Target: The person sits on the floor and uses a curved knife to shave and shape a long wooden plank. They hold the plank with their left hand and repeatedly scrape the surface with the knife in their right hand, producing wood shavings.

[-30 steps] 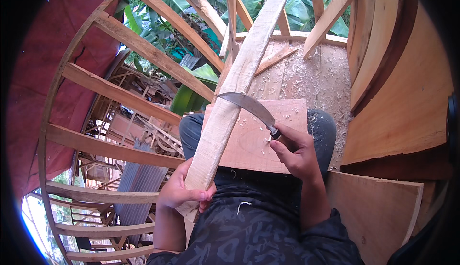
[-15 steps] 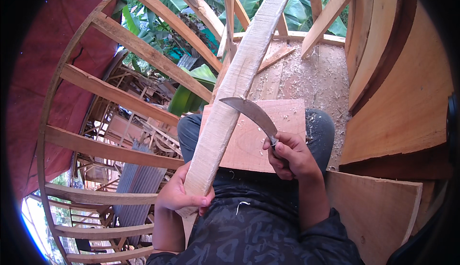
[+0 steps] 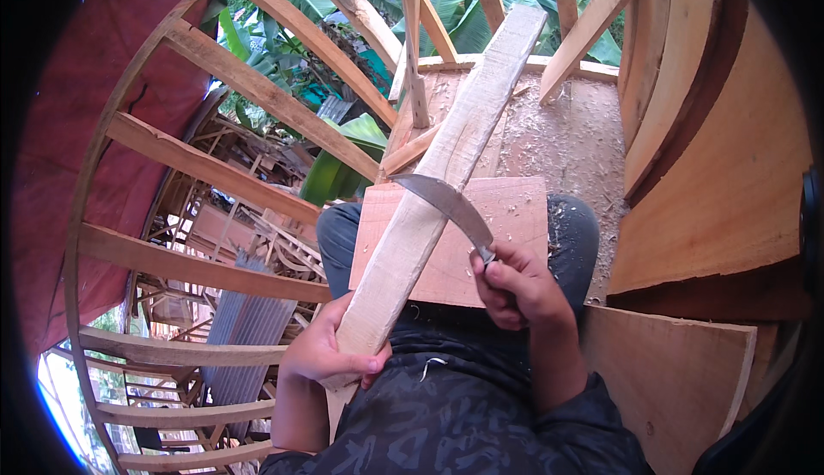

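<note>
At far end, plank [image 3: 457,149] farther right

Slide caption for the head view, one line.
Left hand grips a wooden plank near its lower end; right hand holds a curved knife over it.

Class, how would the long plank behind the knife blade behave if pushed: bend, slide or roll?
The plank is likely stiff: it looks straight, though held near one end. Its broad, flat face suggests sliding rather than rolling.

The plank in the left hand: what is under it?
Under the plank: a flat board across the legs, then, farther out, a floor strewn with shavings. Whatever lies directly beneath is covered.
</note>
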Demonstrator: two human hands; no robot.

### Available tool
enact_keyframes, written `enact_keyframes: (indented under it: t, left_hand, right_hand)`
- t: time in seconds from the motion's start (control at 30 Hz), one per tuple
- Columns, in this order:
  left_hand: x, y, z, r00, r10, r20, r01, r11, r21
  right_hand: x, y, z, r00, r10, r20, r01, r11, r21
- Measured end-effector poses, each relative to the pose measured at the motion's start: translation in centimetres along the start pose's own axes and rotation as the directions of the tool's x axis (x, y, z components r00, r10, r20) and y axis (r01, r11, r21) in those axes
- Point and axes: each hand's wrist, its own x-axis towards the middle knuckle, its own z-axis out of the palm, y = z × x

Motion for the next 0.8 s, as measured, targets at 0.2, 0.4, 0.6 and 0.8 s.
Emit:
enact_keyframes:
  t: [0.2, 0.4, 0.6, 0.8]
  left_hand:
    - [-0.6, -0.6, -0.4, 1.0, -0.001, 0.0, 0.001, 0.996, -0.087]
    - [-1.4, -1.0, -1.0, 0.998, -0.057, -0.003, 0.057, 0.993, -0.108]
    - [-0.4, -0.7, -0.4, 0.998, -0.055, -0.032, 0.052, 0.995, -0.089]
    - [-2.0, -1.6, -1.4, 0.999, -0.035, -0.021, 0.031, 0.985, -0.171]
  right_hand:
    - [-0.2, -0.7, 0.9, 0.992, -0.064, -0.113, 0.048, 0.989, -0.139]
    - [-0.9, -1.1, -0.6, 0.984, 0.09, 0.153, -0.064, 0.984, -0.165]
    - [0.1, -0.1, 0.5, 0.998, 0.02, -0.056, -0.021, 0.999, -0.024]
    - [0.2, -1.3, -0.1, 0.915, -0.16, -0.37, 0.145, 0.987, -0.067]
